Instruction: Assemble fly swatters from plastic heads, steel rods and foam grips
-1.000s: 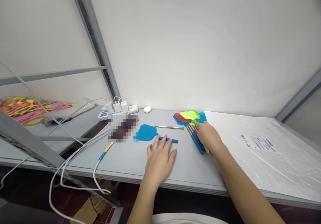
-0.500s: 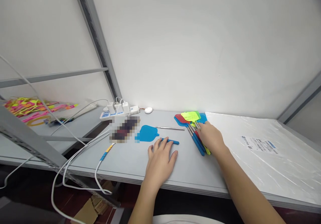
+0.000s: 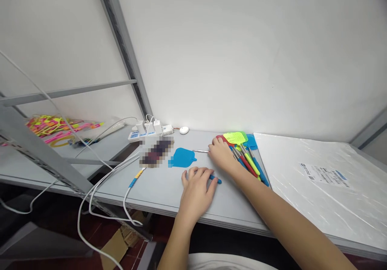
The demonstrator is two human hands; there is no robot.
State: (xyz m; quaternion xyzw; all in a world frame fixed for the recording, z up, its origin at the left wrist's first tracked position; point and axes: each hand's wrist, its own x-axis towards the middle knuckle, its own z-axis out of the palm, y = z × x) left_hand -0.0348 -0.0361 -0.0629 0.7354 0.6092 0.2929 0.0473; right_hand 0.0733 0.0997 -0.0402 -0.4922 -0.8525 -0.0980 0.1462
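Observation:
My left hand (image 3: pixel 196 189) lies palm down with its fingers a little apart, over a blue handle (image 3: pixel 215 179) whose end sticks out to its right. Just beyond it lies a flat blue fly-swatter head (image 3: pixel 182 157). A thin metal rod (image 3: pixel 200 151) runs in under my right hand (image 3: pixel 222 153). That hand's fingers are bent and apart at the left edge of a pile of fly swatters; the fingertips' contact is hidden. The pile shows a lime-green head (image 3: pixel 235 138), a red head (image 3: pixel 229 141) and handles such as a lime-green one (image 3: pixel 252 163).
A white plastic-wrapped sheet (image 3: pixel 302 197) covers the table's right side. At the back left are a power strip (image 3: pixel 135 135) with chargers and a white round device (image 3: pixel 184 130). White cables (image 3: pixel 105 181) cross the left edge. A shelf post (image 3: pixel 125 52) rises there.
My right hand has moved left from the swatter handles to the rod's right end and the heads' left edge. The handles are fanned out further right. My left hand stays at the blue handle.

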